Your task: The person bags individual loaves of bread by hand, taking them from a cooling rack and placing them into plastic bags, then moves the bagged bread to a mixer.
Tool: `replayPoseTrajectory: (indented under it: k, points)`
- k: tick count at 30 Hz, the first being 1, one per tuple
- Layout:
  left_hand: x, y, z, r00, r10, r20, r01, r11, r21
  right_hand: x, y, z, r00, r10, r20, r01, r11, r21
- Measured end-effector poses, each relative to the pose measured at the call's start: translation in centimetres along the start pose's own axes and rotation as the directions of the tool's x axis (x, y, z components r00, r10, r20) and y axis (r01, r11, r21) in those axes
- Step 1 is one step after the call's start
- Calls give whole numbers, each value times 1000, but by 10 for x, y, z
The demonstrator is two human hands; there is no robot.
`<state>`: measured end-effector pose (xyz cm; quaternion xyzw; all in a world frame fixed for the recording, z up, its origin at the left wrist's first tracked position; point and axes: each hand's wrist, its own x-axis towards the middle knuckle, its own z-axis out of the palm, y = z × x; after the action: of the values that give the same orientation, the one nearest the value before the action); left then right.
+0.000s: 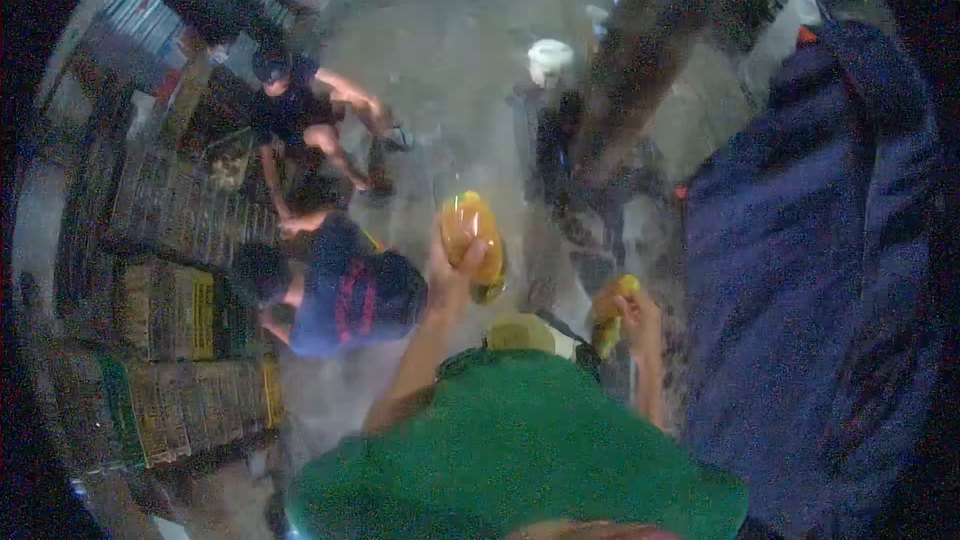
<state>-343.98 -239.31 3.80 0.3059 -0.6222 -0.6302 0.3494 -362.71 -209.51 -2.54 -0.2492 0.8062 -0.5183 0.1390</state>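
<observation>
Orange object (469,222) — in the grasp of the raised left hand (450,268) — right hand (643,314) lower, round something yellow (628,284)

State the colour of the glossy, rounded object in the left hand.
The glossy, rounded object in the left hand is orange-yellow, best seen in the head view.

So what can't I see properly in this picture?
In the head view:
Left hand: some fingers hidden behind the rounded yellow-orange object.
Yellowish thing: blurred, partly covered by the right hand.
Stacked crates: contents too blurred to tell.
</observation>
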Motion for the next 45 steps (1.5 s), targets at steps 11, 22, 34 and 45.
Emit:
replayPoseTrajectory:
  k: [11, 22, 34, 45]
  points:
    - [196, 25, -7, 890, -47, -453, -66, 971, -232, 409, -182, 104, 795, -450, 407, 457, 885, 87]
    - [517, -4, -94, 844, 2, -536, -90, 986, -139, 675, -161, 284, 883, -275, 380, 313, 949, -40]
    - [898, -28, -68, 905, -25, -425, -51, 985, -166, 959, -123, 403, 921, -267, 282, 327, 926, -190]
    - [1215, -25, -107, 822, 53, -568, -129, 987, -95, 1331, -321, 580, 838, -363, 408, 387, 922, 26]
